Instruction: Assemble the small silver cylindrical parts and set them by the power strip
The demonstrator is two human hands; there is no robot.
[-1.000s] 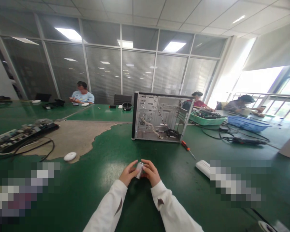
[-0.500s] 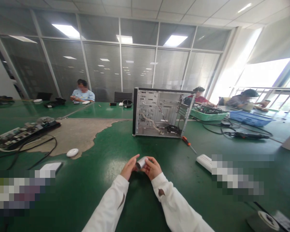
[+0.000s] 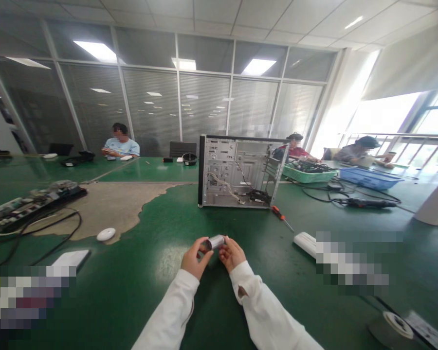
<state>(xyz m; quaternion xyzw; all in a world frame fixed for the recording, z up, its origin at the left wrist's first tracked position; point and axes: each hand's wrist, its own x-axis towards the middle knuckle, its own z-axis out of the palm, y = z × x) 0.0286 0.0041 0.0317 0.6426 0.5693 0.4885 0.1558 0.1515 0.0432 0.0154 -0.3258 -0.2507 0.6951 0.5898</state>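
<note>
A small silver cylinder (image 3: 216, 242) is held between my two hands above the green table (image 3: 219, 301). My left hand (image 3: 195, 258) has its thumb and fingers around the cylinder's left, dark-looking end. The fingertips of my right hand (image 3: 233, 253) pinch its right end. Beyond my hands stands an open computer case (image 3: 241, 172) with bare metal bays and loose cables inside. An orange-handled screwdriver (image 3: 279, 214) lies by the case's lower right corner.
Left are a circuit assembly (image 3: 32, 204), black cables and a white round object (image 3: 105, 235). Right are a white strip (image 3: 306, 243), a tape roll (image 3: 397, 325), a green basket (image 3: 310, 174), a blue basket (image 3: 370, 179) and a power tool (image 3: 368, 203). People sit across the table.
My left fingers have closed onto the cylinder's left end, and my right fingers have shifted to its right end. The view has turned slightly right.
</note>
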